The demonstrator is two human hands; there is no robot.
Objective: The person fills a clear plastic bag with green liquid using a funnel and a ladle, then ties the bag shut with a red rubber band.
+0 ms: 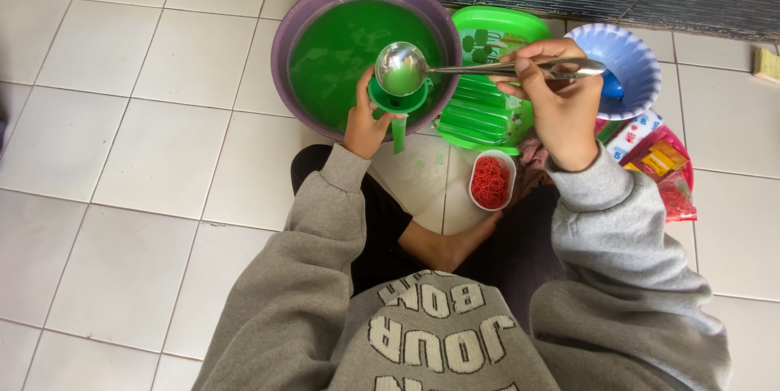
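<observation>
My left hand [363, 117] grips a green funnel [397, 103] whose spout sits in a narrow plastic bag filled with green liquid [399, 135]. My right hand [554, 101] holds the handle of a steel ladle [402, 69]; its bowl, holding green liquid, is tipped over the funnel's mouth. Both are over the near rim of a purple basin [286, 42] full of green liquid [341, 50].
A green tray [497, 25] to the right holds several filled green bags [479, 113]. A small white bowl of red rubber bands [491, 181] sits by my knee. A blue-and-white bowl [630, 58] and a bag of packets [662, 168] lie far right. White tiled floor all around.
</observation>
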